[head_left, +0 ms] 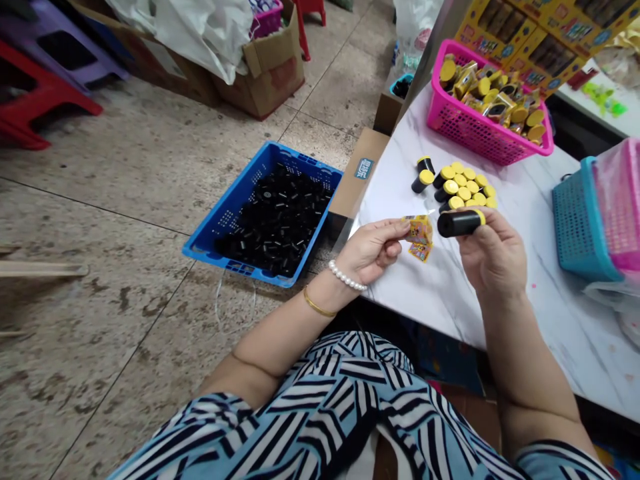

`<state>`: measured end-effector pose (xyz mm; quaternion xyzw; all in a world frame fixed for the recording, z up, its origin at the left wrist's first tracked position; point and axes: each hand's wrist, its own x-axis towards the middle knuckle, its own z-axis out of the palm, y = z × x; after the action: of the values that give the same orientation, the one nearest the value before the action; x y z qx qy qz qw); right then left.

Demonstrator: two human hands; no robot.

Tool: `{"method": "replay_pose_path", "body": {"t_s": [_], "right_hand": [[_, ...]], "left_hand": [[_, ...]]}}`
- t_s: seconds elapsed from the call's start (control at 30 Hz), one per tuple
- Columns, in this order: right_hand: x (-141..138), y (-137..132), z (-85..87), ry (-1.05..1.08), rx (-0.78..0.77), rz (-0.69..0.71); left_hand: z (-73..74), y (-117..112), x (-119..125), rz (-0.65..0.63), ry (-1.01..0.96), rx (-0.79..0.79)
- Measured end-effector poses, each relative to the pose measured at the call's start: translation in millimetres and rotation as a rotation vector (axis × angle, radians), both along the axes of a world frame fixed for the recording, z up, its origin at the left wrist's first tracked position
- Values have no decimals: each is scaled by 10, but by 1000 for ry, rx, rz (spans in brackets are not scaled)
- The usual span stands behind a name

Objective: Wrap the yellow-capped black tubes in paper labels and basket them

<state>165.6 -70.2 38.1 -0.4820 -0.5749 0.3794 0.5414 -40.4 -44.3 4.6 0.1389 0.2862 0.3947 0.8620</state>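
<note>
Stone-look floor (125, 193), white marbled table (425, 293) on the right of the view. Red stool (35, 87) and purple stool (70, 47) at upper left; open box (265, 80) top centre with a white bag (185, 33) over it.

Left hand (373, 252): thumb and index finger pinch the yellow printed wrapper (420, 232), other fingers curled in. Wrapper hangs over the table, near its left edge. Pearl bracelet (345, 277) at that wrist, gold bangle (319, 305) further up the forearm.

Right hand (500, 253): thumb and fingers clamp the tube (459, 223) near its yellow-capped end. Tube is black, roughly level, plain end aimed at the left hand. Sits just beside the wrapper, a narrow gap between in this view.

Beyond the hands: a tight cluster of yellow-capped tubes (465, 185) on the table, caps up. Two more tubes (425, 177) left of the cluster, slightly apart from it.

Pink basket (475, 143) behind the cluster, heaped with yellow-wrapped pieces (500, 100). Yellow boxes (530, 40) stacked behind that. Teal basket (580, 220) to the right.

Blue crate (225, 220) on the floor left of the table, loaded with small black parts (275, 213). Carton (363, 167) between crate and table.
</note>
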Motion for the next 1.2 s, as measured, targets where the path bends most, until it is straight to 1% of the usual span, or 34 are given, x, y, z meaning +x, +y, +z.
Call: {"method": "replay_pose_path", "body": {"t_s": [0.1, 0.17, 0.4, 0.53, 0.63, 0.73, 0.8, 0.87, 0.93, 1.0, 1.07, 1.13, 1.17, 1.2], "right_hand": [[-37, -44, -86, 95, -84, 40], [-31, -42, -127, 112, -101, 38], [26, -66, -188, 49, -59, -84], [-28, -99, -191, 24, -66, -71], [-97, -116, -163, -10, -57, -90], [-167, -135, -132, -37, 2, -99], [-205, -155, -127, -35, 36, -81], [-223, -177, -136, -25, 40, -55], [-211, -194, -155, -35, 44, -36], [-163, -201, -177, -77, 80, -47], [-90, -194, -200, -117, 144, -86], [-17, -180, -223, -125, 191, -107], [11, -172, -234, -116, 197, -96], [31, -165, -243, -104, 188, -69]], "left_hand": [[24, -19, 42, 19, -28, 3], [31, -26, 50, 15, -37, 2], [-13, -9, 69, -16, -112, -38], [-54, -10, 91, -21, -133, -17], [-86, -4, 85, -32, -168, -2], [-104, 15, 80, -40, -164, -2], [-109, 18, 95, -37, -147, 12], [-116, -2, 127, -7, -106, 53], [-127, -45, 159, 47, -18, 109], [-139, -96, 169, 128, 118, 172], [-145, -127, 144, 241, 257, 253], [-138, -126, 98, 320, 334, 364], [-131, -115, 75, 311, 338, 424], [-125, -102, 57, 266, 321, 480]]}}
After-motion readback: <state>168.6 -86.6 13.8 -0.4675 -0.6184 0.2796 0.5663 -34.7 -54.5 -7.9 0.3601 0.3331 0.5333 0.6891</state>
